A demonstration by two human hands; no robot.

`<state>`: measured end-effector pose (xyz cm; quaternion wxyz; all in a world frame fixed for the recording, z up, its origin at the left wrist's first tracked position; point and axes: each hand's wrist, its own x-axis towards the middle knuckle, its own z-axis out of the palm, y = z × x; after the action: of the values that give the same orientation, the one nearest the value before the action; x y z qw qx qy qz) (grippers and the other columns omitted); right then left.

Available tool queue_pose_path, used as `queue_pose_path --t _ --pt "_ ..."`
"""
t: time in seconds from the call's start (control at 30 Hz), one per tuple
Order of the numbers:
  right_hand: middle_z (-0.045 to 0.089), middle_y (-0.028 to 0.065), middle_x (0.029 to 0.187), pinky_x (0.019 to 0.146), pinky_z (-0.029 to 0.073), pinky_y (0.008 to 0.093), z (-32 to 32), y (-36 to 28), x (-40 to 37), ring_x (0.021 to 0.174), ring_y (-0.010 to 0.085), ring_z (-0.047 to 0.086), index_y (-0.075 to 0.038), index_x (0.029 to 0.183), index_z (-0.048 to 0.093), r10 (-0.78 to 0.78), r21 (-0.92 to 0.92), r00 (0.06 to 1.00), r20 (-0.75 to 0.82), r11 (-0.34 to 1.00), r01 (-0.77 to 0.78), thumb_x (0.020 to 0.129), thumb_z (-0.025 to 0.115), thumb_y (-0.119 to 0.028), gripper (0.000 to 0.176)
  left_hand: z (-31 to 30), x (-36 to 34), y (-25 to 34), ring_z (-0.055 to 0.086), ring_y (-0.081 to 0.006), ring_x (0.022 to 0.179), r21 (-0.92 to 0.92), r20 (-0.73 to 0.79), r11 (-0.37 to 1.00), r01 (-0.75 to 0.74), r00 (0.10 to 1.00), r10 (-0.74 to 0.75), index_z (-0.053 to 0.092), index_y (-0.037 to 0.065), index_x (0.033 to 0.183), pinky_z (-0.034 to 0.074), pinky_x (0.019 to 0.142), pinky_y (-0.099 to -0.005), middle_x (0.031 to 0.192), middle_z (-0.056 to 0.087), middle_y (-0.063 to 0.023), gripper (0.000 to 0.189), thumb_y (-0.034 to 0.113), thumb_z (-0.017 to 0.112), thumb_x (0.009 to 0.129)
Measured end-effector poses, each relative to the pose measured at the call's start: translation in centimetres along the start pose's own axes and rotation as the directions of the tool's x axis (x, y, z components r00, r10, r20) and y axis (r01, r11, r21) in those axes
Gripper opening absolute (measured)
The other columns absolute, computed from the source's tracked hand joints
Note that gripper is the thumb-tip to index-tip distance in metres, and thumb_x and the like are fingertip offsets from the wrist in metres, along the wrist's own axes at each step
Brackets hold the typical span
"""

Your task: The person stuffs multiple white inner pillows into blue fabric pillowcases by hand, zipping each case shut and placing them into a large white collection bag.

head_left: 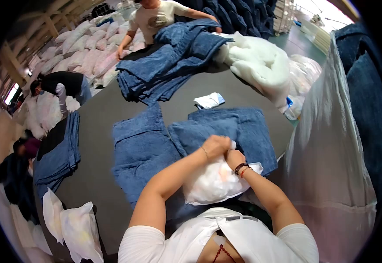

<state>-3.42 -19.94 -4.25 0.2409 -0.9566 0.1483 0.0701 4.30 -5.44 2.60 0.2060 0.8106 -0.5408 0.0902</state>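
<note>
1. White bag [213, 186] sat at six o'clock from left hand [217, 145] and right hand [235, 158], which pinched its neck.
2. Denim [250, 124] lay at one, packet [209, 101] near eleven.
3. Slackened pinching could have spilled the bag.

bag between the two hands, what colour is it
The bag is white, with a faint orange-pink patch showing; seen best in the head view.
</note>
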Motion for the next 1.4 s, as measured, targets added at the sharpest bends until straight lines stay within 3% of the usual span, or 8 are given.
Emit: queue_pose_path --t 0.4,0.63,0.9,0.97,1.23,1.3,1.33,1.4 --pt "0.07 0.0241 0.089 0.075 0.055 0.0489 -4.0 -9.0 -4.7 0.083 0.0393 0.069 0.006 0.092 0.065 -0.211 -0.071 0.962 -0.171 0.977 0.202 0.089 0.061 -0.032 0.038 -3.0 1.5 -2.2 0.068 -0.0307 0.074 0.328 -0.202 0.944 0.02 0.978 0.049 0.062 0.002 0.086 0.058 0.065 -0.0385 0.077 0.066 -0.0102 0.016 0.013 0.066 0.076" --pt "0.058 0.0108 0.136 0.106 0.04 0.0406 4.3 -4.0 0.0 0.13 0.0248 0.051 -0.011 0.137 0.053 -0.442 -0.178 0.897 -0.004 0.883 0.435 0.099 0.048 -0.033 0.045 -1.6 0.8 2.7 0.069 -0.0262 0.065 0.33 0.013 0.885 -0.328 0.939 0.343 0.062 0.003 0.067 0.056 0.055 -0.0374 0.075 0.068 -0.0141 0.011 0.014 0.064 0.071" --pt "0.071 0.0214 0.105 0.083 0.053 0.0411 -1.1 9.5 1.0 0.097 0.0339 0.068 0.011 0.118 0.062 0.008 0.497 0.876 -0.483 0.826 0.266 0.093 0.05 -0.014 0.037 -8.1 -11.9 4.6 0.061 -0.0347 0.088 0.003 -0.152 0.944 0.329 0.933 -0.325 0.063 0.0 0.084 0.051 0.078 -0.0425 0.088 0.061 -0.017 0.024 0.023 0.064 0.085" --pt "0.071 0.0175 0.103 0.08 0.053 0.036 -5.1 9.7 -3.3 0.088 0.0214 0.067 0.008 0.128 0.06 0.278 0.863 0.961 0.01 0.483 -0.149 0.09 0.052 -0.008 0.042 -10.0 -15.8 8.0 0.06 -0.0374 0.085 -0.017 -0.142 0.865 0.502 0.855 -0.499 0.063 -0.001 0.086 0.05 0.077 -0.0458 0.087 0.061 -0.0192 0.038 0.037 0.068 0.088" --pt "0.054 0.0331 0.132 0.101 0.048 0.0421 -4.1 15.2 -12.2 0.119 0.0439 0.058 -0.016 0.158 0.027 -0.311 -0.041 0.934 -0.174 0.95 0.308 0.089 0.07 -0.014 0.081 -6.4 -23.1 15.1 0.071 -0.0323 0.086 -0.215 0.538 0.42 0.882 0.466 -0.702 0.063 -0.001 0.116 0.056 0.075 -0.0392 0.087 0.07 -0.0215 0.08 0.07 0.068 0.079" --pt "0.048 0.0344 0.14 0.106 0.044 0.0415 -1.4 16.4 -11.6 0.124 0.0442 0.055 -0.01 0.156 0.029 -0.488 -0.116 0.846 -0.213 0.873 0.474 0.093 0.06 -0.008 0.07 -4.2 -23.3 14.6 0.069 -0.0293 0.095 -0.403 0.512 0.292 0.868 0.478 -0.714 0.057 0.0 0.125 0.054 0.082 -0.0374 0.099 0.069 -0.0202 0.079 0.062 0.073 0.08" --pt "0.042 0.0339 0.146 0.112 0.039 0.0408 -3.8 11.2 -13.6 0.131 0.0443 0.049 -0.004 0.153 0.034 -0.219 0.495 0.954 -0.206 0.818 0.295 0.094 0.056 -0.004 0.063 -3.6 -22.9 14.2 0.068 -0.0277 0.099 -0.484 0.504 0.228 0.845 0.482 -0.717 0.053 0.0 0.129 0.054 0.085 -0.0365 0.105 0.068 -0.0195 0.079 0.058 0.075 0.08" --pt "0.039 0.031 0.15 0.117 0.03 0.0453 -7.7 5.1 -16.1 0.139 0.0446 0.039 -0.003 0.146 0.043 -0.472 0.22 0.811 -0.345 0.799 0.559 0.092 0.059 -0.008 0.057 -3.5 -21.1 13.0 0.062 -0.0254 0.11 -0.775 0.304 0.12 0.621 0.532 -0.79 0.044 0.0 0.138 0.051 0.093 -0.0362 0.121 0.062 -0.0183 0.081 0.045 0.081 0.081"
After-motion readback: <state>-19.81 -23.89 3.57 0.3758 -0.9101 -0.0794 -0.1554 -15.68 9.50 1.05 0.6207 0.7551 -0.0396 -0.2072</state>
